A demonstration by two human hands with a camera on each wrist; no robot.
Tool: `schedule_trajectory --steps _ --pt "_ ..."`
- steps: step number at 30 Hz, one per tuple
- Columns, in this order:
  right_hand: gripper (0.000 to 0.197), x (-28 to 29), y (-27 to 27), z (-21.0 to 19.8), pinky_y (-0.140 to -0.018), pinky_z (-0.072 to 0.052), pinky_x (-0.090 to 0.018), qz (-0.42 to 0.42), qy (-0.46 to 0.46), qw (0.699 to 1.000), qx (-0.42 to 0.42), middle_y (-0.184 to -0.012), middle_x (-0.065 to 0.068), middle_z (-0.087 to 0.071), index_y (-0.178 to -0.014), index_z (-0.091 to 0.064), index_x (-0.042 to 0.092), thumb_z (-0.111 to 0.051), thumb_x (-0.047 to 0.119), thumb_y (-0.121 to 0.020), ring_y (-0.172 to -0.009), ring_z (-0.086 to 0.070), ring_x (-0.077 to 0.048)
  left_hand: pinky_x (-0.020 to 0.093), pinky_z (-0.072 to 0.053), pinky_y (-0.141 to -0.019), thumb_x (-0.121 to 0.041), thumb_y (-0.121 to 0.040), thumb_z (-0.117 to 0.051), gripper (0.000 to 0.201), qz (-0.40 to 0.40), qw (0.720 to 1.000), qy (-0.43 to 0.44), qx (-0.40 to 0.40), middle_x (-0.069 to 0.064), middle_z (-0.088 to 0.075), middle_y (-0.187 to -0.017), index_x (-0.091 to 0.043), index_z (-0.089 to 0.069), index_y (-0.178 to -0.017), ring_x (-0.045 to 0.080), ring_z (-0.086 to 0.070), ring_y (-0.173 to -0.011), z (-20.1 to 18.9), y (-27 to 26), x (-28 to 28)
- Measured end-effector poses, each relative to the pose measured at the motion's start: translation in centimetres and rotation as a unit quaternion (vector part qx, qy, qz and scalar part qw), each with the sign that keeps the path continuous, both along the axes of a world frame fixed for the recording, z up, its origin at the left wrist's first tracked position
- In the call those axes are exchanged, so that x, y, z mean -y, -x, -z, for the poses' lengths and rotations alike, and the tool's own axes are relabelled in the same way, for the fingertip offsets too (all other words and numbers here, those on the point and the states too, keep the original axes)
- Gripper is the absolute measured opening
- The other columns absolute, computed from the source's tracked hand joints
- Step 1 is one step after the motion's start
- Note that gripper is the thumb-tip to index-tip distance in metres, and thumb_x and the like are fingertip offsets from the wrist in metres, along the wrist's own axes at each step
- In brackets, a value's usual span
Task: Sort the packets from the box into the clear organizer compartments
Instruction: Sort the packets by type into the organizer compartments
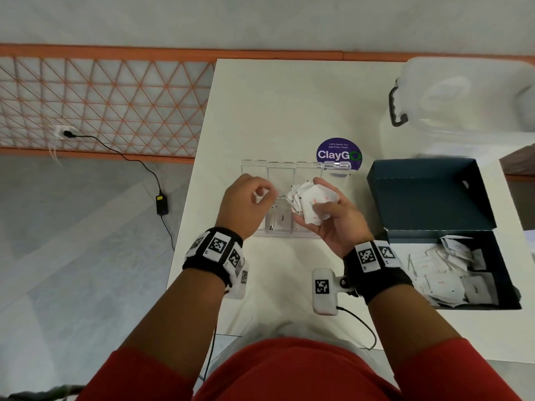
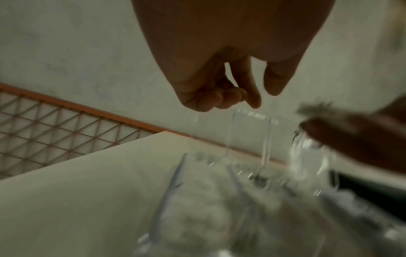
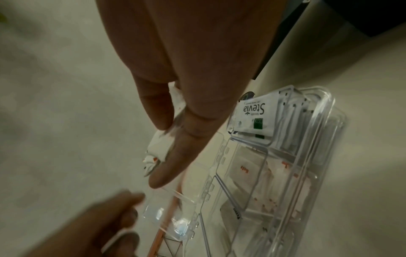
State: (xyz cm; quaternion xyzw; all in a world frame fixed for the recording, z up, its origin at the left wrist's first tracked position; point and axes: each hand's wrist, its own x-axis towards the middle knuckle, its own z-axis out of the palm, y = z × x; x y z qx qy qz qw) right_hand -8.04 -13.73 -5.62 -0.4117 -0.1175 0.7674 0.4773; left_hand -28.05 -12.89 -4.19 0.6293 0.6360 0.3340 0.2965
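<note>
Your right hand point(image 1: 333, 215) holds a fanned bunch of white packets point(image 1: 311, 202) above the clear organizer point(image 3: 285, 156), its fingers curled round them, while your left hand point(image 1: 249, 202) hovers just left of the bunch with fingers loosely curled and nothing in them. You look to be mid-sort: the next move is likely to pull one packet off the fan with the left hand and drop it into the matching compartment. The right wrist view shows stevia packets point(image 3: 252, 113) in one compartment and red-printed ones point(image 3: 245, 169) in the next, so read the print before you let go. More packets wait in the dark box point(image 1: 428, 198) at the right, well apart from the organizer. Farther off sit a purple sticker point(image 1: 337, 153) and a clear plastic tub point(image 1: 469, 96); neither blocks you. The raised lids at the organizer's far edge could catch a careless drop.
</note>
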Motion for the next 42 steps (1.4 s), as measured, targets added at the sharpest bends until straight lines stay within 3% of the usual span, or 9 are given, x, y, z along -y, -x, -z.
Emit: schedule_trajectory --steps 4,8,12,19,24,27,32,39,42 --pt "0.051 0.1 0.2 -0.2 -0.069 -0.061 -0.04 -0.023 -0.019 0.999 0.043 -0.116 -0.018 -0.066 -0.117 -0.068 0.016 -0.056 -0.02 -0.084 -0.091 -0.073 -0.036 0.01 -0.045 -0.063 -0.039 -0.075 -0.076 0.027 0.076 0.993 0.048 0.08 -0.011 -0.059 -0.088 -0.037 -0.066 -0.1 0.003 -0.052 -0.065 -2.3 -2.1 -0.6" --pt "0.051 0.3 -0.1 -0.4 -0.069 -0.061 -0.036 -0.033 -0.039 0.997 0.05 -0.106 -0.011 -0.074 -0.117 -0.069 0.016 -0.062 -0.02 -0.082 -0.093 -0.073 -0.034 0.01 -0.048 -0.06 -0.022 -0.073 -0.081 0.033 0.081 0.987 0.099 0.1 -0.013 -0.062 -0.089 -0.037 -0.067 -0.1 -0.002 -0.058 -0.063 -2.2 -2.9 -0.9" --pt "0.051 0.6 -0.7 -0.5 -0.068 -0.06 -0.034 -0.028 -0.037 0.997 0.062 -0.116 -0.014 -0.07 -0.117 -0.07 0.018 -0.065 -0.018 -0.081 -0.096 -0.072 -0.037 0.012 -0.05 -0.07 -0.014 -0.081 -0.073 0.039 0.093 0.984 0.117 0.101 -0.02 -0.066 -0.101 -0.04 -0.067 -0.109 0.002 -0.063 -0.07 -2.2 -2.9 -1.0" --pt "0.042 0.7 -1.3 -0.8 -0.063 -0.06 -0.029 0.013 -0.034 0.994 0.102 -0.102 -0.008 -0.075 -0.112 -0.069 0.018 -0.064 -0.013 -0.085 -0.089 -0.074 -0.029 0.032 -0.059 -0.075 -0.011 -0.08 -0.071 0.021 0.093 0.982 0.145 0.082 -0.008 -0.069 -0.079 -0.032 -0.07 -0.08 0.007 -0.067 -0.074 -2.5 -2.7 -0.9" --pt "0.041 0.6 -1.7 -0.7 -0.063 -0.061 -0.03 0.038 -0.029 0.992 0.117 -0.109 -0.017 -0.073 -0.118 -0.067 0.015 -0.066 -0.011 -0.085 -0.088 -0.073 -0.033 0.025 -0.049 -0.057 -0.024 -0.073 -0.081 0.016 0.085 0.978 0.175 0.069 -0.011 -0.07 -0.074 -0.025 -0.066 -0.067 0.006 -0.062 -0.061 -2.1 -3.5 -0.7" --pt "0.04 0.6 -2.0 -0.4 -0.059 -0.058 -0.027 0.042 -0.025 0.992 0.115 -0.112 -0.016 -0.073 -0.121 -0.066 0.013 -0.063 -0.009 -0.088 -0.091 -0.074 -0.031 0.029 -0.054 -0.066 -0.01 -0.074 -0.078 0.019 0.08 0.975 0.177 0.104 -0.007 -0.07 -0.075 -0.023 -0.063 -0.073 0.01 -0.066 -0.069 -1.8 -3.7 -0.6" --pt "0.036 0.4 -3.0 0.3 -0.059 -0.057 -0.028 0.068 -0.02 0.991 0.117 -0.115 -0.015 -0.072 -0.116 -0.07 0.015 -0.065 -0.007 -0.087 -0.096 -0.072 -0.033 0.022 -0.05 -0.058 0.002 -0.081 -0.061 0.024 0.046 0.966 0.201 0.157 0.0 -0.064 -0.076 -0.019 -0.056 -0.089 0.015 -0.066 -0.061 -1.1 -3.6 -0.5" --pt "0.033 0.2 -4.6 1.2 -0.061 -0.058 -0.029 0.102 -0.005 0.989 0.105 -0.115 -0.015 -0.071 -0.112 -0.072 0.017 -0.067 -0.004 -0.086 -0.096 -0.072 -0.034 0.026 -0.052 -0.06 -0.005 -0.083 -0.06 0.014 0.011 0.986 0.166 0.008 0.005 -0.066 -0.075 -0.019 -0.059 -0.08 0.017 -0.067 -0.065 1.5 -5.6 0.5" --pt "0.033 0.2 -4.7 1.3 -0.061 -0.058 -0.029 0.104 -0.005 0.99 0.1 -0.112 -0.014 -0.072 -0.11 -0.072 0.018 -0.067 -0.005 -0.086 -0.094 -0.072 -0.033 0.029 -0.053 -0.07 -0.007 -0.086 -0.057 0.019 0.05 0.987 0.136 -0.063 0.003 -0.068 -0.08 -0.017 -0.067 -0.099 0.021 -0.064 -0.074 2.5 -6.8 1.1"
